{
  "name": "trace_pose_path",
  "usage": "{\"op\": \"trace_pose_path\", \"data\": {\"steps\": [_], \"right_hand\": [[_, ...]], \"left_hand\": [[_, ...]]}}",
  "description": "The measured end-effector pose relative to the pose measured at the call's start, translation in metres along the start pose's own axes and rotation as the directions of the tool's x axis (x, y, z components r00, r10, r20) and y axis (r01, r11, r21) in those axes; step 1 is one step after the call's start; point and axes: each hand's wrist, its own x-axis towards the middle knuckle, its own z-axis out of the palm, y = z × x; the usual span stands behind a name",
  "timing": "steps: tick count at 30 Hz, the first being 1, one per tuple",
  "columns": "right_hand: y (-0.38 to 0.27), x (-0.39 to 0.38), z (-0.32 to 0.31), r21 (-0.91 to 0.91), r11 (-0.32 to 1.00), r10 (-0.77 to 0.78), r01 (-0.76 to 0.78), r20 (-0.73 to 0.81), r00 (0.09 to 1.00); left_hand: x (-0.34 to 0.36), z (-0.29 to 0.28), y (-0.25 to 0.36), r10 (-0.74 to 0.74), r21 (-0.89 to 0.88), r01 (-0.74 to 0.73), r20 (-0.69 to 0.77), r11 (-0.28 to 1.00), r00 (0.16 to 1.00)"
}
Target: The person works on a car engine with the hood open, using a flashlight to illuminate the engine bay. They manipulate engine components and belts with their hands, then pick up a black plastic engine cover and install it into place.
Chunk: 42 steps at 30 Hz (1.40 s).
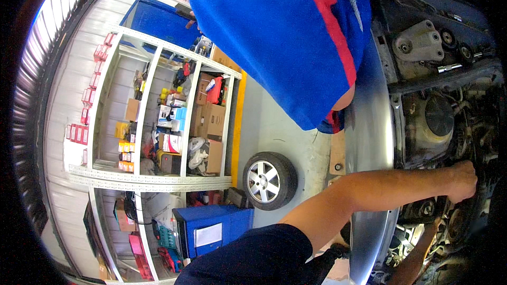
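My left arm reaches across the silver car fender (372,179) into the engine bay. My left hand (462,182) is closed in a fist above the engine parts; whatever it grips is hidden. Lower down, my right forearm enters from the bottom edge, and my right hand (435,228) reaches among shadowed hoses and metal parts, its fingers not visible. Near the windshield end lie a metal mounting bracket (419,42), a small round pulley (448,38) beside a second one, and a chrome socket (449,67). A round black cap (439,116) tops the strut tower.
A co-worker in a blue shirt with a red stripe (280,37) stands close along the fender. A wheel with a silver rim (264,181) lies on the floor. White shelving (153,182) holds boxes and parts, with a blue cabinet (222,227) beside it.
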Motion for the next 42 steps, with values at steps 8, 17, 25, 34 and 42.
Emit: {"op": "trace_pose_path", "data": {"steps": [8,17,25,34,42], "right_hand": [[-0.009,-0.036,-0.024,0.051,0.995,0.089,-0.087,-0.041,0.995],[-0.285,-0.625,-0.299,-0.317,-0.191,0.89,-0.929,-0.454,-0.028],[-0.469,-0.836,-0.402,0.411,-0.695,0.461,-0.591,-0.376,-0.804],[-0.513,-0.893,-0.444,-0.787,-0.443,0.801,-0.429,-0.133,-0.584],[-0.45,-0.769,-0.398,0.832,-0.375,0.47,-0.408,-0.208,-0.858]], "left_hand": [[-0.003,-0.014,0.001,0.047,0.017,-0.048,0.061,0.999,0.997],[-0.022,-0.04,-0.005,-0.01,-0.165,0.004,-0.038,0.986,0.999],[-0.016,-0.019,-0.004,0.006,-0.109,-0.013,-0.066,0.994,0.998],[-0.021,-0.019,-0.01,0.026,-0.08,-0.033,-0.092,0.996,0.995],[-0.026,-0.028,-0.009,-0.025,-0.108,0.019,-0.059,0.994,0.998]]}}
